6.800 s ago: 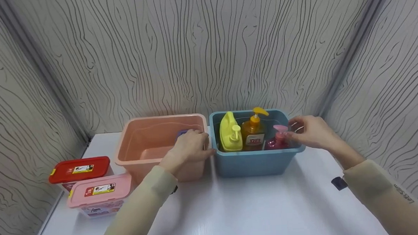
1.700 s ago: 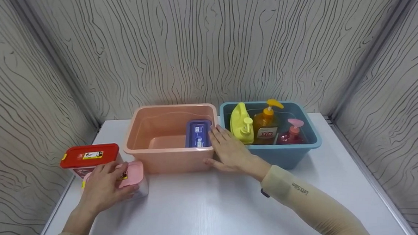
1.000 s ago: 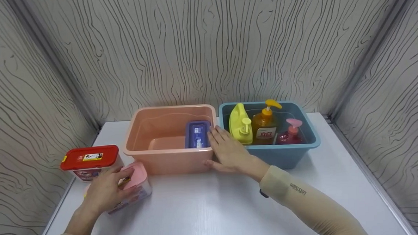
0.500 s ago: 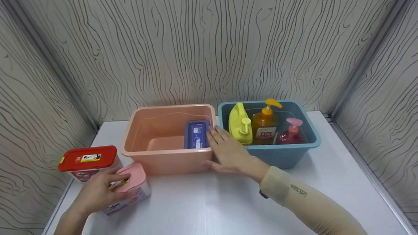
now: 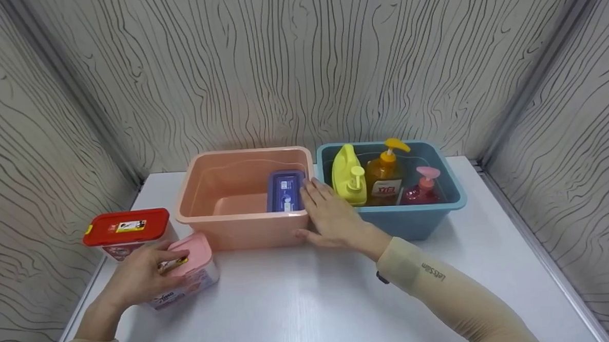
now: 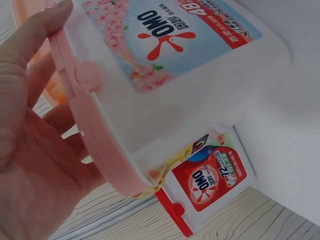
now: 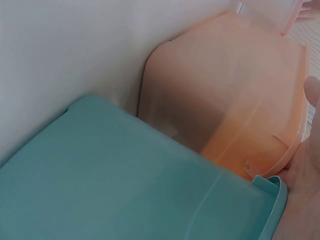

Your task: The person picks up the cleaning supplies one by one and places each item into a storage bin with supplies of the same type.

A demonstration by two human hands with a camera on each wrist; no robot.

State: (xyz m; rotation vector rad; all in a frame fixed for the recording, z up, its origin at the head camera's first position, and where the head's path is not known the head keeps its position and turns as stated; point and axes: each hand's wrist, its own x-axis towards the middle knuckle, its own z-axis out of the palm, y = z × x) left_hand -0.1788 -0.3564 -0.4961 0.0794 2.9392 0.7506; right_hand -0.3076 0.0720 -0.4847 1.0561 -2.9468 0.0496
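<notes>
My left hand grips the pink-lidded OMO laundry box by its lid, thumb on one long side and fingers on the other. The left wrist view shows the thumb pressing the edge of the pink lid, above the box's flower-printed label. My right hand lies with extended fingers along the right rim of the peach bin, beside the blue bin. Inside the peach bin, a purple-lidded box sits against the right wall. From the right wrist, part of my right hand shows at the bins' rims.
A red-lidded OMO box stands behind the pink-lidded one. In the blue bin are a yellow jug, an amber pump bottle and a pink pump bottle. Patterned panels enclose the white table.
My left hand has gone from the peach bin to the pink-lidded box, which is now turned slightly. My right hand has left the pink pump bottle for the peach bin's right rim.
</notes>
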